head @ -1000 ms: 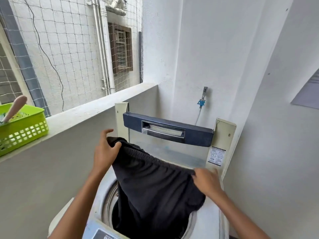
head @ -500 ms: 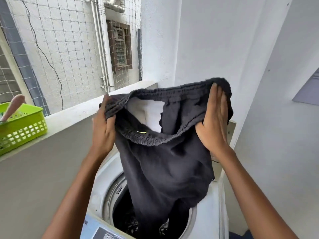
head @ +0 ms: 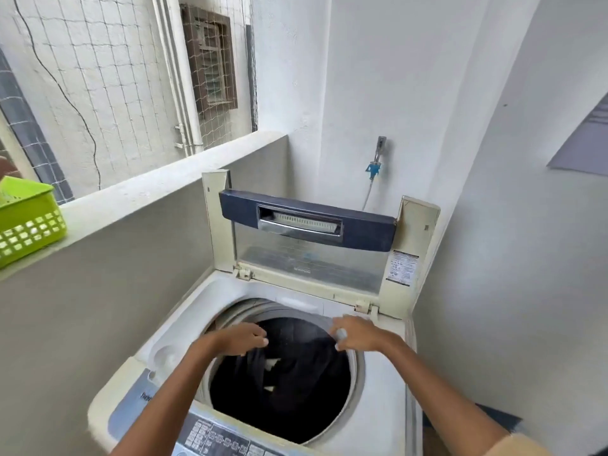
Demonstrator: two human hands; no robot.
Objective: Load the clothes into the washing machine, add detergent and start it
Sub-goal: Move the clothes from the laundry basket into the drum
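A dark garment [head: 296, 363] hangs down inside the drum of the white top-loading washing machine [head: 385, 383]. Its upper edge stretches between my two hands at the drum's far rim. My left hand [head: 243, 339] is over the drum's left side with its fingers curled at the cloth. On the right side, my right hand [head: 357, 334] grips the cloth's other end. Motion blurs both hands. The lid [head: 306, 225] stands upright at the back. The control panel [head: 223, 439] lies along the near edge. No detergent is in view.
A green plastic basket [head: 29, 222] sits on the concrete ledge [head: 158, 185] at the left. A tap with a blue fitting [head: 373, 166] is on the wall behind the machine. Walls close in at the left, back and right.
Both hands have dropped from chest height, where they held the garment spread open, down to the drum's rim. The garment is now mostly inside the drum, and the lid is visible again.
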